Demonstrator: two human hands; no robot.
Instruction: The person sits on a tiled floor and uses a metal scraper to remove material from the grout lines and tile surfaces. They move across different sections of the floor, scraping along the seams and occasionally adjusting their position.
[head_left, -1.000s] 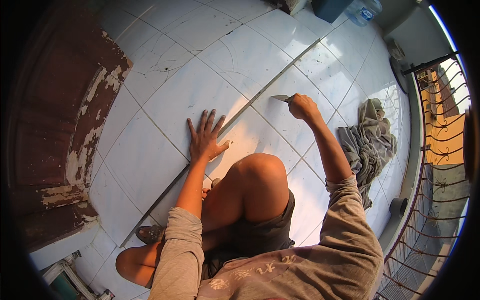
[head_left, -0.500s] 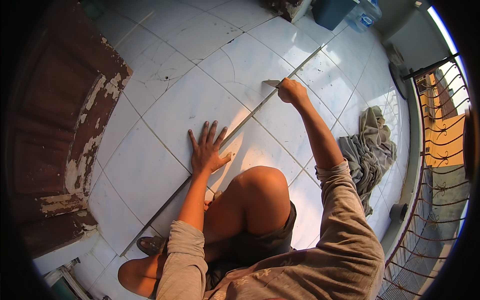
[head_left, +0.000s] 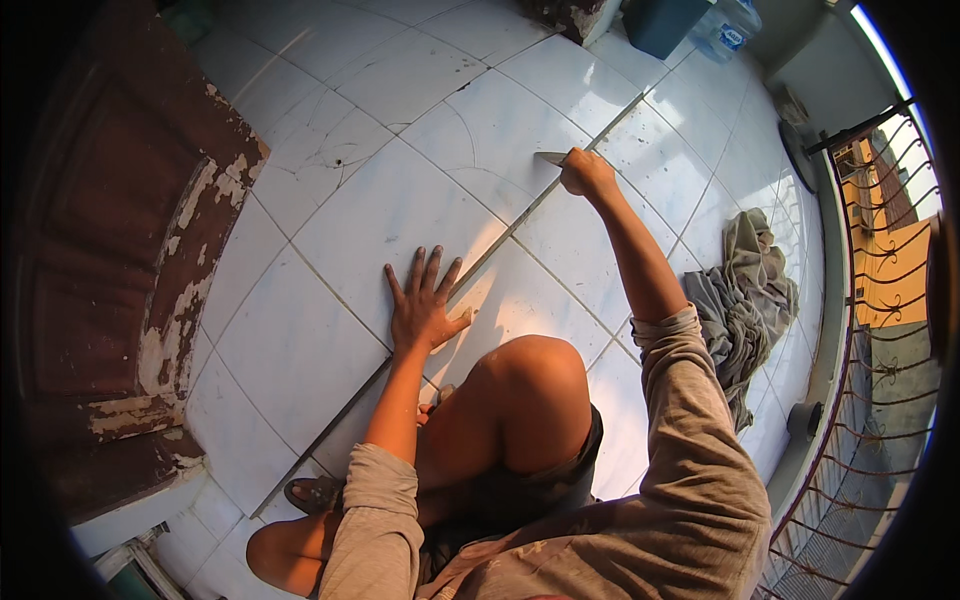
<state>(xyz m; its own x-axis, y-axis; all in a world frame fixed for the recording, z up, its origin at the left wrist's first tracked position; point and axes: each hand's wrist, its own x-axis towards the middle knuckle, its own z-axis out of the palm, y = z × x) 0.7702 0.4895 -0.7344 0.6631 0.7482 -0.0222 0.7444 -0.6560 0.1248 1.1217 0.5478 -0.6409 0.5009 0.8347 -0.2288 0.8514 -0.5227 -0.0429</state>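
Note:
My right hand (head_left: 588, 173), arm stretched out ahead, is closed around a putty knife (head_left: 549, 158). Its flat grey metal blade points left over the pale floor tiles (head_left: 400, 215), close to a long dark grout line (head_left: 528, 212). The handle is hidden in my fist, and whether the blade touches the tile I cannot tell. My left hand (head_left: 422, 315) lies flat on the tiles beside the same line, fingers spread and holding nothing. Below it are my bent knee and a sandalled foot.
On the right lies a crumpled grey-green cloth (head_left: 745, 300), near a curled metal railing (head_left: 885, 330). A peeling brown wooden door (head_left: 130, 270) stands at left. Toward the far end are a dark bucket (head_left: 660, 25) and a clear plastic bottle (head_left: 725, 35).
The whole view has shifted slightly. The putty knife's blade now appears thinner, tilted a little differently in my right hand. My left hand stays planted on the tiles.

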